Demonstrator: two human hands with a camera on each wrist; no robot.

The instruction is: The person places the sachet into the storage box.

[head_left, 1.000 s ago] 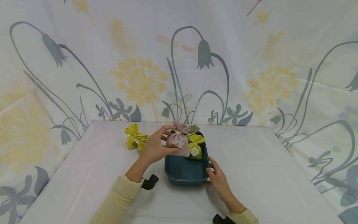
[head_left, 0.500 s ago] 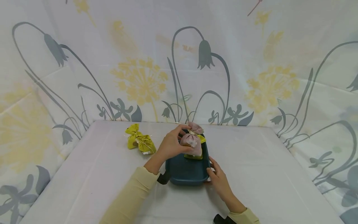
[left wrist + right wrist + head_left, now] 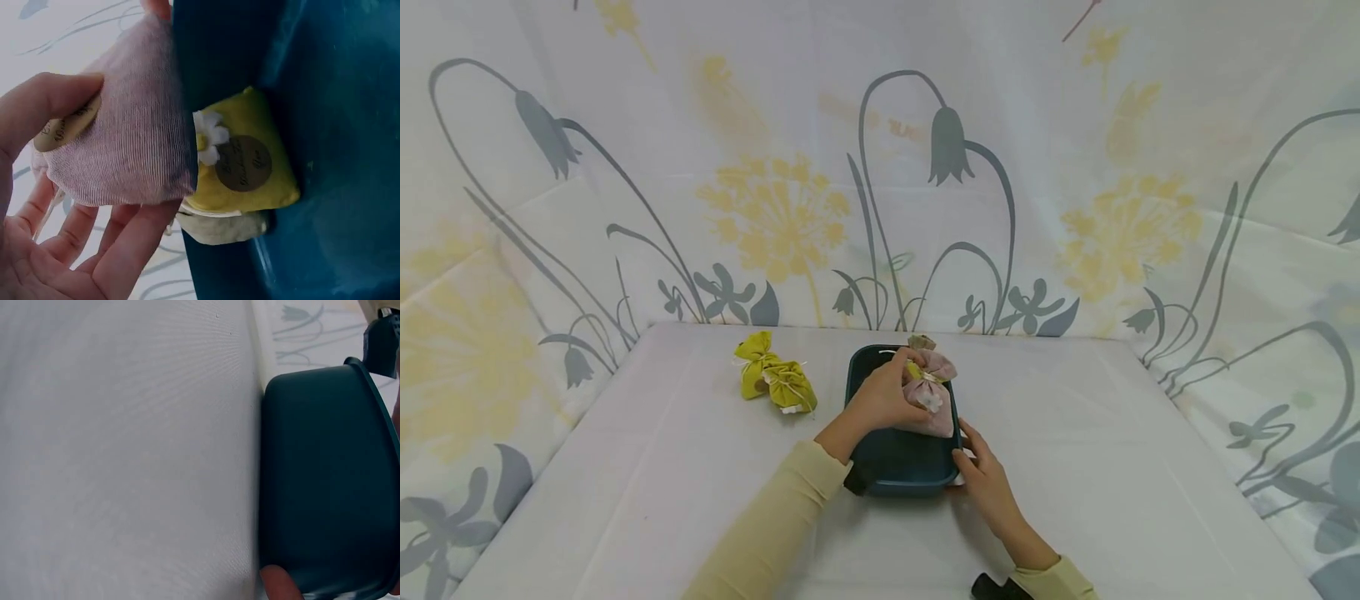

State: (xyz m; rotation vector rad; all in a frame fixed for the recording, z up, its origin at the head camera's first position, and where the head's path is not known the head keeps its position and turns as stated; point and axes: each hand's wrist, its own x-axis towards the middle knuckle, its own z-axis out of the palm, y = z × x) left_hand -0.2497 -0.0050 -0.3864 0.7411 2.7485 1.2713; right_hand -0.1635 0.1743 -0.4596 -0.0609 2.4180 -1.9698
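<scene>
My left hand (image 3: 880,402) holds a pink drawstring sachet (image 3: 938,423) with a white flower, over the right part of the dark teal tray (image 3: 902,460). In the left wrist view, the thumb presses a round sticker on the pink sachet, and the fingers support its other side. A yellow-green sachet (image 3: 281,187) with a flower and brown sticker lies in the tray, against a grey-green sachet (image 3: 219,228). My right hand (image 3: 988,487) grips the tray's right side near its front corner; one fingertip (image 3: 279,582) shows low against the outer wall.
Two yellow-green sachets, one behind (image 3: 754,371) and one in front (image 3: 792,387), lie together on the white table (image 3: 625,467) left of the tray. A flower-printed cloth (image 3: 775,217) hangs behind the table.
My left hand has carried the pink sachet rightward and slightly down, over the tray's right side, covering much of the yellow-green sachet there. The right hand and tray stay in place.
</scene>
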